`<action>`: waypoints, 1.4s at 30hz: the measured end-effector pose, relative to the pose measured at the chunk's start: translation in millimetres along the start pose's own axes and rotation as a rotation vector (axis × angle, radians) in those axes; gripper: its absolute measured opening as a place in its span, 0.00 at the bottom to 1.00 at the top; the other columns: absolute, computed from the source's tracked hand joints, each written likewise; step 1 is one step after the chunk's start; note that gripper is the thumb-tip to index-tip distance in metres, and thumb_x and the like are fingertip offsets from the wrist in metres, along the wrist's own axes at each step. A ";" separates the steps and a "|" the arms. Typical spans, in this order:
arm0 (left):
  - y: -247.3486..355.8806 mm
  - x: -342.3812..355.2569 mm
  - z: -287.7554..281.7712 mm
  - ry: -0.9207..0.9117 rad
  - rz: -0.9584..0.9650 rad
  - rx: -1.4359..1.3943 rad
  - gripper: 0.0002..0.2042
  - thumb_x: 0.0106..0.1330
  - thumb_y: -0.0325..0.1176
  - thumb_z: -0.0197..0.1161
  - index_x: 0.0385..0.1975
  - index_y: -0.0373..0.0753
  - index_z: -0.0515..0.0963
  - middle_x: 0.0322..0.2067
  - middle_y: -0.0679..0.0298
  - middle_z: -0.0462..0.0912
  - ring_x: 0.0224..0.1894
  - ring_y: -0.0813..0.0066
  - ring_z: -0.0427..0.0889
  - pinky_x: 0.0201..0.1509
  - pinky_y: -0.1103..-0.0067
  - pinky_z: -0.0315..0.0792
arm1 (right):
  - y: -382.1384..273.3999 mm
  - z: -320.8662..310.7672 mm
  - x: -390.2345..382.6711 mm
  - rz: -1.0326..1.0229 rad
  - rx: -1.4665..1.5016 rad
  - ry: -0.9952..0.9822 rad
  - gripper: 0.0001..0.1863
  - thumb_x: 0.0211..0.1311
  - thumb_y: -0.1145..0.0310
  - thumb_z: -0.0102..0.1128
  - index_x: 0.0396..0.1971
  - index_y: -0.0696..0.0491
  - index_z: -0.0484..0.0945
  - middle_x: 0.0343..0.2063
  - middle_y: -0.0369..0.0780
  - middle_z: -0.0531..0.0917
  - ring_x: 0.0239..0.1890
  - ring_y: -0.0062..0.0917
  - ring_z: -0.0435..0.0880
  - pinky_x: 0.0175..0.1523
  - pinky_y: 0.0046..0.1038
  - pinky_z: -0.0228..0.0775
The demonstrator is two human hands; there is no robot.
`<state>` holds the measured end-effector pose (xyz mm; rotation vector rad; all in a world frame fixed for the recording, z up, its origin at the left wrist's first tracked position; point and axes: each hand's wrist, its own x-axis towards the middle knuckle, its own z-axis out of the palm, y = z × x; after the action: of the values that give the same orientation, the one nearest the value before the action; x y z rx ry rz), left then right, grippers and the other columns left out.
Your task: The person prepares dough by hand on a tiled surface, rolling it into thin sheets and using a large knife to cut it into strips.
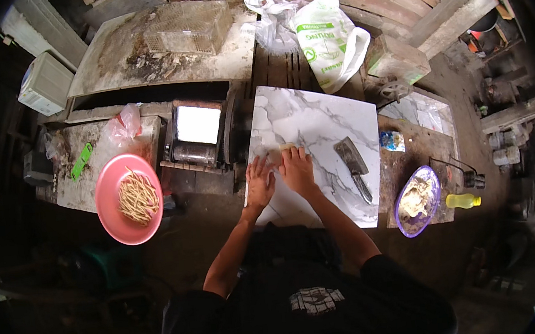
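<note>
Both my hands rest over the left part of a white marble-patterned board (pixel 304 115). My left hand (pixel 259 184) lies palm down near the board's left edge, its fingers stretched forward and a little spread. Beside it, my right hand (pixel 297 169) is also palm down, fingers laid forward. A small pale lump (pixel 287 146), which looks like dough, shows at the right fingertips; most of it is hidden. To the right on the board lies a cleaver (pixel 351 157) with a dark blade and its handle toward me.
At left, a pink basin (pixel 108 221) holds thin dough-coloured sticks. A rolling machine (pixel 188 150) stands between basin and board. On the right are a purple basin (pixel 405 228) of pale dough, a yellow bottle (pixel 461 201) and a blue-white packet (pixel 392 141). Behind sits a white-green plastic bag (pixel 330 45).
</note>
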<state>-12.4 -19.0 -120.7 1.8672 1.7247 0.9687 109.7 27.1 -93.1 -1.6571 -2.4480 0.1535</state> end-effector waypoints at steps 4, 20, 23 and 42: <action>-4.1 -1.0 1.7 0.000 -0.006 -0.028 0.14 0.54 0.28 0.51 0.43 0.41 0.68 0.50 0.56 0.63 0.58 0.58 0.53 0.60 0.64 0.45 | -5.4 -3.0 -28.1 0.001 0.019 0.081 0.23 0.42 0.67 0.52 0.43 0.51 0.64 0.43 0.42 0.65 0.48 0.36 0.61 0.45 0.38 0.59; -5.6 -4.2 -4.6 0.009 -0.014 0.015 0.14 0.54 0.29 0.52 0.42 0.41 0.69 0.50 0.57 0.64 0.58 0.58 0.53 0.59 0.63 0.46 | -18.7 -3.8 -39.2 -0.083 0.005 0.149 0.19 0.41 0.67 0.52 0.38 0.52 0.66 0.36 0.40 0.68 0.43 0.35 0.64 0.42 0.37 0.60; -5.8 -2.8 -2.3 0.004 0.006 -0.013 0.15 0.54 0.29 0.50 0.43 0.39 0.69 0.49 0.54 0.64 0.57 0.56 0.53 0.59 0.63 0.45 | -7.0 -19.4 -22.6 -0.016 0.244 0.057 0.16 0.42 0.68 0.51 0.36 0.53 0.69 0.35 0.41 0.69 0.42 0.35 0.64 0.41 0.35 0.61; 20.8 14.7 30.3 -0.014 0.065 0.025 0.23 0.58 0.32 0.46 0.53 0.31 0.55 0.58 0.47 0.45 0.60 0.54 0.45 0.61 0.66 0.42 | 56.4 -14.2 -28.5 0.380 0.643 0.435 0.11 0.51 0.75 0.40 0.34 0.58 0.68 0.32 0.49 0.71 0.38 0.44 0.68 0.44 0.39 0.58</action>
<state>23.7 -3.1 -123.2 1.9521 1.6851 0.9603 174.2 21.5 -92.3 -1.6061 -1.5290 0.5079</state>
